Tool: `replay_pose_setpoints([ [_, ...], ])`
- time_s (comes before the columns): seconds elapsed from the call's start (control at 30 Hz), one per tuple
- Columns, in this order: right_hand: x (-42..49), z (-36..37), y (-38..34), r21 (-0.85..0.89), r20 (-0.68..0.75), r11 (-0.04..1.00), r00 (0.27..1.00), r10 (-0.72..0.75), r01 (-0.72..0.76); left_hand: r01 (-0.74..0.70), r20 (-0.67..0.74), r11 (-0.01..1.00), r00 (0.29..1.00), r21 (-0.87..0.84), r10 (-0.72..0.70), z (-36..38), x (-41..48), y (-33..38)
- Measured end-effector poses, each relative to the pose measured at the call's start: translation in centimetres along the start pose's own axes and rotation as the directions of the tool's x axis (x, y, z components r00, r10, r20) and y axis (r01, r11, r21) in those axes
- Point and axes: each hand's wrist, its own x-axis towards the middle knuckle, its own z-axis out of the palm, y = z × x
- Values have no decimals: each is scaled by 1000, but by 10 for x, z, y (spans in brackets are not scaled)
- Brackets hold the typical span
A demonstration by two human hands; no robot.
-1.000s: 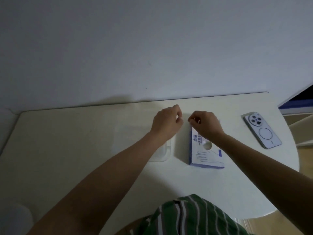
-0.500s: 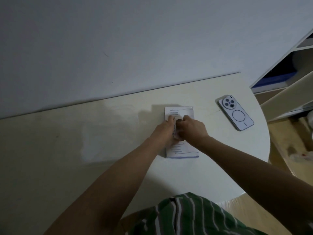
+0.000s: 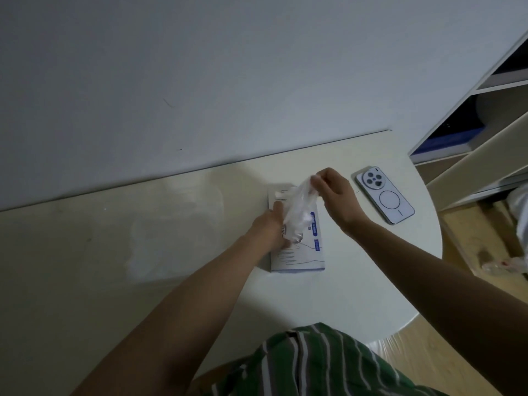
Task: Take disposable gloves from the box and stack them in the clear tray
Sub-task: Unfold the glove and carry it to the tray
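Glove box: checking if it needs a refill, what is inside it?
A clear glove sticks up out of the opening in the glove box, pinched by the right hand; the left hand rests on the box. Its top and that glove hide whatever else is inside.

Dim, soft focus, wide-angle edge bending
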Motion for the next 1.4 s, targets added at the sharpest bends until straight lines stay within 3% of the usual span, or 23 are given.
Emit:
replay_pose_setpoints([
  [0.13,1,-1,-3,105,91,989,992,92,-101,-36,8,976,999,-215,38,-14,-5,-5],
  [0.27,-2,0,-3,234,179,955,974,142,-182,-103,-34,844,994,-527,100,-39,-17,-7],
  [0.37,-5,9,-10,247,203,949,968,148,-197,-142,-98,644,990,-752,104,-57,-30,-8],
  [0.43,-7,17,-16,237,223,955,967,126,-179,-67,-20,467,994,-882,106,-68,-39,-9],
  [0.5,-9,27,-25,242,239,957,965,103,-162,-6,29,383,996,-924,87,-74,-48,-15],
  [0.6,-10,39,-32,203,272,970,959,79,-138,-59,-59,359,998,-931,12,-74,-53,-25],
  [0.7,-9,48,-32,21,385,974,901,200,-226,-210,-260,353,960,-912,-103,-79,-57,-35],
  [0.8,-11,61,-38,-33,461,965,853,244,-259,-249,-323,393,937,-885,-133,-89,-65,-51],
  [1.07,-21,95,-71,-250,554,924,739,382,-290,-142,-229,487,965,-862,-125,-112,-94,-98],
  [1.3,-22,117,-99,-372,606,891,660,444,-259,31,-35,380,986,-925,-165,-135,-120,-143],
  [1.4,-25,126,-103,-366,661,917,649,376,-159,60,-13,485,989,-873,-146,-135,-125,-153],
])
